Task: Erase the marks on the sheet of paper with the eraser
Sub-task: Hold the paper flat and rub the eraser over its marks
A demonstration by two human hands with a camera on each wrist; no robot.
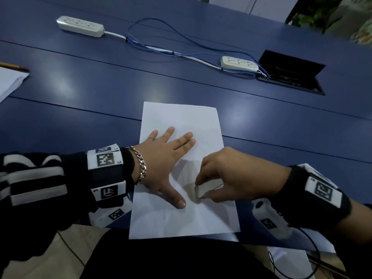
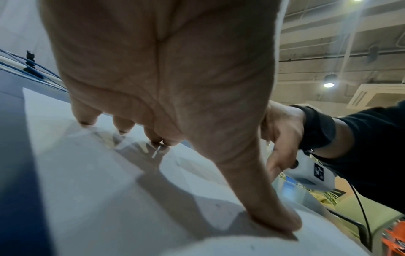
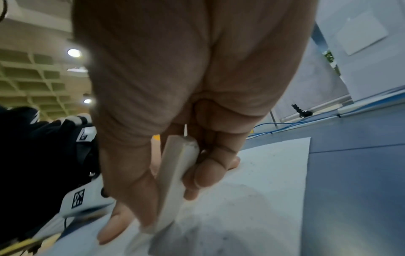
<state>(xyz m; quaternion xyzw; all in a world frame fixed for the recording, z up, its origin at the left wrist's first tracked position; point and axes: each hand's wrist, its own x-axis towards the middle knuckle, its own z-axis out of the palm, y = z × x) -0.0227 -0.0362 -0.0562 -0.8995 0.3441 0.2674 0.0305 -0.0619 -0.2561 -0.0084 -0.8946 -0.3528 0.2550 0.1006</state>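
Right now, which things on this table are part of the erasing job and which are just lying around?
In the job:
sheet of paper, pressed flat by the left hand
eraser, pinched in the right hand, its end on the sheet

Lying about:
two power strips
blue cables
pencil
paper stack
open cable hatch

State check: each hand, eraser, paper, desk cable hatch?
left hand: flat, fingers spread, pressing the sheet
right hand: pinching the eraser
eraser: held, end down on the sheet
sheet of paper: flat on table
cable hatch: lid open
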